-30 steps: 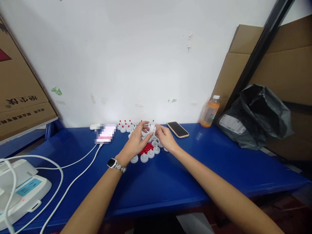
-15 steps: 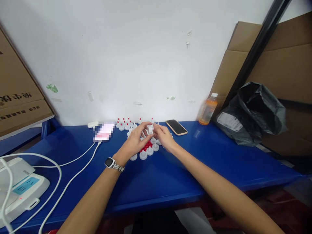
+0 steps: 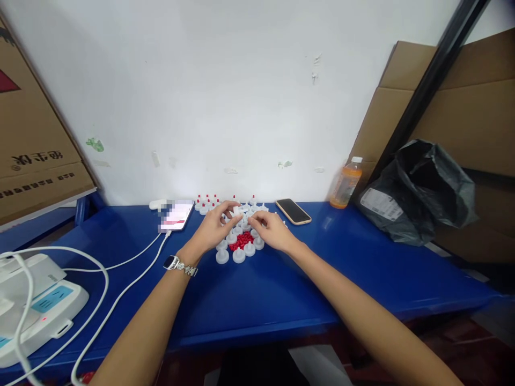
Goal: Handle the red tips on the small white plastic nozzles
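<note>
The left hand [image 3: 211,231] pinches a small white cap [image 3: 236,211] between thumb and forefinger, fingers otherwise loosely curled. The right hand [image 3: 270,229] hangs half open with its fingertips just beside that cap; whether it grips anything cannot be told. Both hands sit above a cluster of white caps [image 3: 238,252] ringing a pile of red plugs [image 3: 241,240] on the blue bench [image 3: 281,289]. A phone [image 3: 293,211] lies near to the right, a charging phone [image 3: 176,214] to the left. The front bench edge is well apart from the cluster.
</note>
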`<state>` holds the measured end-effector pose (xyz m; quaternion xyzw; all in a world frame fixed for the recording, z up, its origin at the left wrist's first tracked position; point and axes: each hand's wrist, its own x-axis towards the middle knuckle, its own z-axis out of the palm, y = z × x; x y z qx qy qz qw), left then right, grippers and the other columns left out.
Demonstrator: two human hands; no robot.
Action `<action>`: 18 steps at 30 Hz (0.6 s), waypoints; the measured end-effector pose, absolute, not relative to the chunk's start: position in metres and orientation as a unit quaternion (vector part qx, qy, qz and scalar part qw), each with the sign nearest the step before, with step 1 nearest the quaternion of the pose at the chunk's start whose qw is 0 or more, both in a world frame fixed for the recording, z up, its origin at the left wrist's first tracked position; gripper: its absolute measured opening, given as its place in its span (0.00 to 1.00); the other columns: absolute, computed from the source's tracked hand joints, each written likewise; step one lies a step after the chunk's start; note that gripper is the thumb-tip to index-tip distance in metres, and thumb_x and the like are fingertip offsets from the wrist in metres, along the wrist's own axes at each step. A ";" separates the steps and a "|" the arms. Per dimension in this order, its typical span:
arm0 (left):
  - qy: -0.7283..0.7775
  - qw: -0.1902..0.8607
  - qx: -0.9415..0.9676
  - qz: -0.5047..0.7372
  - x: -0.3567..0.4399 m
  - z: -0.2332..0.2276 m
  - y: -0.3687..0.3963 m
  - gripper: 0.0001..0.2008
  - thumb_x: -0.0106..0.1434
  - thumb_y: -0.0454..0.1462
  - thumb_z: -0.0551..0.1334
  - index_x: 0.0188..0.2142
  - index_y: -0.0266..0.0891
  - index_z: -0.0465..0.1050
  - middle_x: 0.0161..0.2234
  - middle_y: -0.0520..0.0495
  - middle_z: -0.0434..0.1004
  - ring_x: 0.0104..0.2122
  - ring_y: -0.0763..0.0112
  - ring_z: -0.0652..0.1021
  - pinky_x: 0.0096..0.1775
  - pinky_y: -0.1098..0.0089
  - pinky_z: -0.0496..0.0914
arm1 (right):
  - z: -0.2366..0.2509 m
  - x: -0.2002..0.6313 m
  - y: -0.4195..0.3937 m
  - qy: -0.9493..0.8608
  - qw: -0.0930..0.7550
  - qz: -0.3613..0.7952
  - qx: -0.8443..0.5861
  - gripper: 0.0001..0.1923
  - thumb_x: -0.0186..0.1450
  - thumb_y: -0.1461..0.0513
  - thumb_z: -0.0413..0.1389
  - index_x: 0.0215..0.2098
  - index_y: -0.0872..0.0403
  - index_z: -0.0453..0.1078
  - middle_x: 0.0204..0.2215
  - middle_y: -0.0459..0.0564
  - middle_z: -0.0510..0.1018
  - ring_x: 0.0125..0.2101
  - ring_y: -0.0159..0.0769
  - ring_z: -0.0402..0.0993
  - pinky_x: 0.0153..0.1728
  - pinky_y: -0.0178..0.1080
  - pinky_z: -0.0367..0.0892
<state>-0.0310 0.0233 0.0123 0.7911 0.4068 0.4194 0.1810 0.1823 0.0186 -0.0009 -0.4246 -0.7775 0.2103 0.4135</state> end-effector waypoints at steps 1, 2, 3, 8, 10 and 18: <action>0.405 0.182 0.796 0.411 -0.029 0.011 0.022 0.18 0.66 0.47 0.60 0.51 0.42 0.71 0.43 0.46 0.77 0.39 0.67 0.76 0.39 0.66 0.70 | -0.001 0.181 0.018 -0.783 0.409 0.211 -0.419 0.18 0.69 0.51 0.50 0.32 0.54 0.72 0.25 0.44 0.73 0.27 0.32 0.65 0.31 0.36 0.57; 0.404 0.180 0.801 0.403 -0.027 0.011 0.022 0.18 0.66 0.47 0.60 0.51 0.42 0.71 0.44 0.46 0.77 0.40 0.66 0.76 0.39 0.65 0.70 | -0.001 0.180 0.017 -0.779 0.415 0.219 -0.415 0.18 0.70 0.51 0.49 0.34 0.54 0.73 0.26 0.45 0.73 0.27 0.32 0.66 0.31 0.36 0.58; 0.404 0.177 0.805 0.396 -0.026 0.010 0.021 0.18 0.66 0.47 0.60 0.51 0.43 0.71 0.45 0.46 0.77 0.41 0.65 0.76 0.40 0.65 0.70 | -0.001 0.179 0.018 -0.769 0.429 0.233 -0.413 0.18 0.70 0.51 0.48 0.37 0.54 0.73 0.27 0.45 0.74 0.28 0.32 0.67 0.32 0.36 0.59; 0.392 0.166 0.819 0.386 -0.017 0.009 0.019 0.18 0.66 0.48 0.60 0.51 0.43 0.71 0.47 0.45 0.78 0.42 0.63 0.77 0.41 0.63 0.71 | 0.000 0.178 0.021 -0.713 0.493 0.331 -0.373 0.17 0.65 0.50 0.56 0.41 0.55 0.71 0.28 0.46 0.76 0.30 0.34 0.72 0.33 0.36 0.63; 0.388 0.160 0.820 0.389 -0.015 0.007 0.020 0.19 0.66 0.49 0.60 0.52 0.44 0.70 0.46 0.45 0.78 0.41 0.63 0.78 0.40 0.63 0.71 | 0.001 0.178 0.022 -0.704 0.506 0.346 -0.359 0.16 0.64 0.51 0.58 0.39 0.54 0.71 0.27 0.46 0.77 0.29 0.34 0.73 0.32 0.35 0.64; 0.435 0.113 0.804 0.389 -0.017 0.001 0.032 0.19 0.66 0.50 0.59 0.51 0.42 0.69 0.49 0.44 0.77 0.45 0.60 0.77 0.45 0.59 0.71 | 0.012 0.215 0.106 -0.689 0.480 0.139 -0.525 0.10 0.65 0.58 0.54 0.37 0.56 0.74 0.31 0.50 0.81 0.33 0.35 0.76 0.37 0.35 0.67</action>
